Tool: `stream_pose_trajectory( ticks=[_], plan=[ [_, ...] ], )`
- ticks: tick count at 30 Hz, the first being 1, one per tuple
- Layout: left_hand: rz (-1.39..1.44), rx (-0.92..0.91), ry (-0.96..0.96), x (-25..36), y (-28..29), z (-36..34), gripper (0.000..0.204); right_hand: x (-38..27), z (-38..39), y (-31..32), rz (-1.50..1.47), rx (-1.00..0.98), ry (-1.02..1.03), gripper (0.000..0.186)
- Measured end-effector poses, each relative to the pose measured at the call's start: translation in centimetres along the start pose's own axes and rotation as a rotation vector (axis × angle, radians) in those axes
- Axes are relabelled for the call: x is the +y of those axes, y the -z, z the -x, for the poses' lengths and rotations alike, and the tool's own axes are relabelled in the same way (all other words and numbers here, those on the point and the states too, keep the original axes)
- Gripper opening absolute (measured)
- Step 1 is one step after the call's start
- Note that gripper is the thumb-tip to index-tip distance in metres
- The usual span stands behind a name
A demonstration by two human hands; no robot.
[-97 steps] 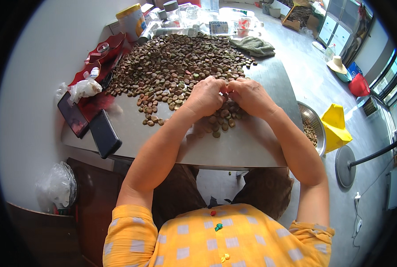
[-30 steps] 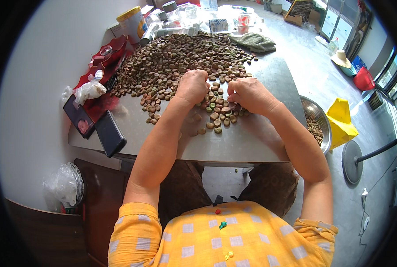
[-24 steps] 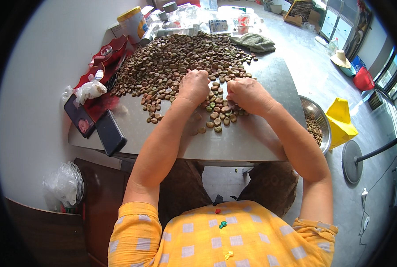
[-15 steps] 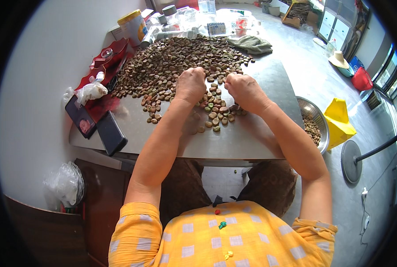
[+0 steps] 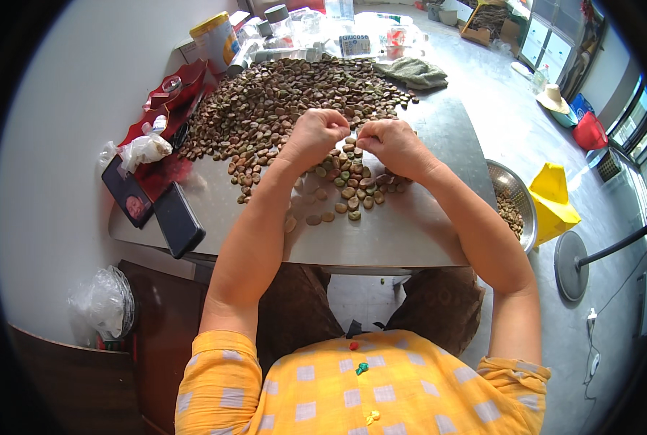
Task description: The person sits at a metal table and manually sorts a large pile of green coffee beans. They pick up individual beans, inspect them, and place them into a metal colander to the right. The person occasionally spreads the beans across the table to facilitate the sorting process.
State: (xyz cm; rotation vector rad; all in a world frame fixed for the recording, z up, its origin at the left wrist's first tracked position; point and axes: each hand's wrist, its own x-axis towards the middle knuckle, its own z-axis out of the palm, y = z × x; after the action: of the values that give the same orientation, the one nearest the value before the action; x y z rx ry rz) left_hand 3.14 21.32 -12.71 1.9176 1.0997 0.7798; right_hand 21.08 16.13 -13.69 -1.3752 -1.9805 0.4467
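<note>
My left hand (image 5: 316, 135) has its fingers pinched over the pile of brown and greenish flat beans (image 5: 276, 94). Close to its right, my right hand (image 5: 391, 145) is also pinched, fingertips pointing toward the left hand. What either pinch holds is too small or hidden to make out. Both hands are above a loose group of beans (image 5: 349, 192) spread nearer me on the grey metal tabletop (image 5: 374, 243). Right of the table sits a perforated steel bowl (image 5: 512, 210) with small brownish pieces in it.
Phones (image 5: 179, 219), a red tray (image 5: 139, 130) and crumpled tissue (image 5: 145, 148) lie left. Plastic bottles (image 5: 357, 43), a tin (image 5: 213, 40) and a grey cloth (image 5: 414, 72) are at the back. A yellow container (image 5: 552, 203) and stand base (image 5: 572, 264) are at right.
My hands have moved closer together, the left shifting slightly right and the right slightly left. More loose beans show on the near tabletop below my left hand.
</note>
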Motion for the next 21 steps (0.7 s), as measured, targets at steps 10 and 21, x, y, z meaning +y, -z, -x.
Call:
stream_pose_trajectory(
  ticks=[10,21],
  plan=[
    [-0.573,-0.003,-0.152,-0.1,-1.4,0.6,0.013,0.5,0.2,-0.7,0.439,-0.069,0.261,0.010],
    [-0.512,0.001,-0.087,0.4,-1.2,0.6,0.009,-0.2,0.2,-1.9,0.629,-0.046,0.246,0.009]
  ],
)
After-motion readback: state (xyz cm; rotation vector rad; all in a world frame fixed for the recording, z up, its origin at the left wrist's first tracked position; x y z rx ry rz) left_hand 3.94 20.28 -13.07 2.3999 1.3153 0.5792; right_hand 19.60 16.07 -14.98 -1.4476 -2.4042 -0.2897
